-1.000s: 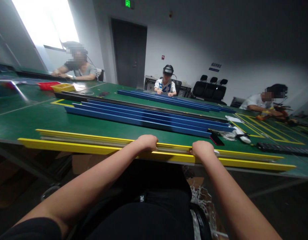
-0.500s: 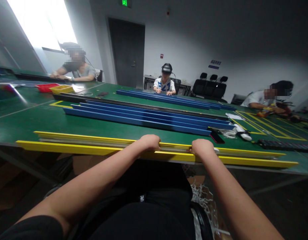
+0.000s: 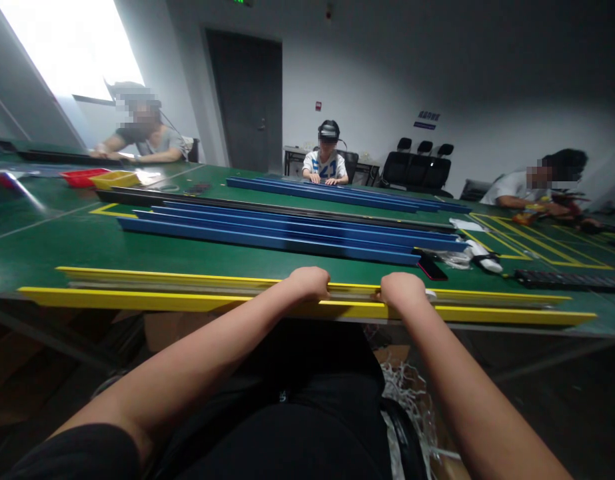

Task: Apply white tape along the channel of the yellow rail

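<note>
"What are the hands doing?"
"Left hand (image 3: 310, 283) and right hand (image 3: 403, 292) curl over the yellow rail (image 3: 512, 315); fingertips hidden, I can't tell their grip."
"How far along?"
"Pale strip (image 3: 137, 289) inside, left of the left hand; whether fixed, unclear."
"Beyond both hands?"
"Blue rails (image 3: 237, 235), untouched by them."

On table (image 3: 187, 257): Front rails (image 3: 112, 299) along near edge, middle rails (image 3: 212, 237) behind, trays (image 3: 115, 180) far left.
</note>
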The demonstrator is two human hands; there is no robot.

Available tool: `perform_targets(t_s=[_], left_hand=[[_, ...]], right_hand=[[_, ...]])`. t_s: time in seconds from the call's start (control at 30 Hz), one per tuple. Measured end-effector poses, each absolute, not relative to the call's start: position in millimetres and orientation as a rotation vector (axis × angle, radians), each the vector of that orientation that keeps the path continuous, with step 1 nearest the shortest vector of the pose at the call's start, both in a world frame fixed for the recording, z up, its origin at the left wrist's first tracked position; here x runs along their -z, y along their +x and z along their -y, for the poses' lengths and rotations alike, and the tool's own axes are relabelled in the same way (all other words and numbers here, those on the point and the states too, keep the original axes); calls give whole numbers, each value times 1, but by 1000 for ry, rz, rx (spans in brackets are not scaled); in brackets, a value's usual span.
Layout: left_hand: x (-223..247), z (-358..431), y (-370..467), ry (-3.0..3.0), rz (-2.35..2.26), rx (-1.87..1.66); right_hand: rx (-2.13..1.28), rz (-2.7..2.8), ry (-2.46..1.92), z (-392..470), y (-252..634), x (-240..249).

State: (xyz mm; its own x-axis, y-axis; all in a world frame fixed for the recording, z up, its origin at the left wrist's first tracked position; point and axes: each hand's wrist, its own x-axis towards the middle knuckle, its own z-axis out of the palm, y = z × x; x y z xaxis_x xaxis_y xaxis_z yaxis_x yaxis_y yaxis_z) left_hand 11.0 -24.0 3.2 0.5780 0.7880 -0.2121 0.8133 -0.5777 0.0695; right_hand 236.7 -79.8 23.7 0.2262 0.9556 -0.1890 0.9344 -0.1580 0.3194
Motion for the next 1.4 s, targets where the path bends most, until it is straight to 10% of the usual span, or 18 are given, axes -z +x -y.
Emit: perform_targets(t_s=[1.4], left_hand=[[-1, 31, 92, 2665, -1234, 159]], right_hand=[[-73, -1752, 2175, 82, 236, -27]])
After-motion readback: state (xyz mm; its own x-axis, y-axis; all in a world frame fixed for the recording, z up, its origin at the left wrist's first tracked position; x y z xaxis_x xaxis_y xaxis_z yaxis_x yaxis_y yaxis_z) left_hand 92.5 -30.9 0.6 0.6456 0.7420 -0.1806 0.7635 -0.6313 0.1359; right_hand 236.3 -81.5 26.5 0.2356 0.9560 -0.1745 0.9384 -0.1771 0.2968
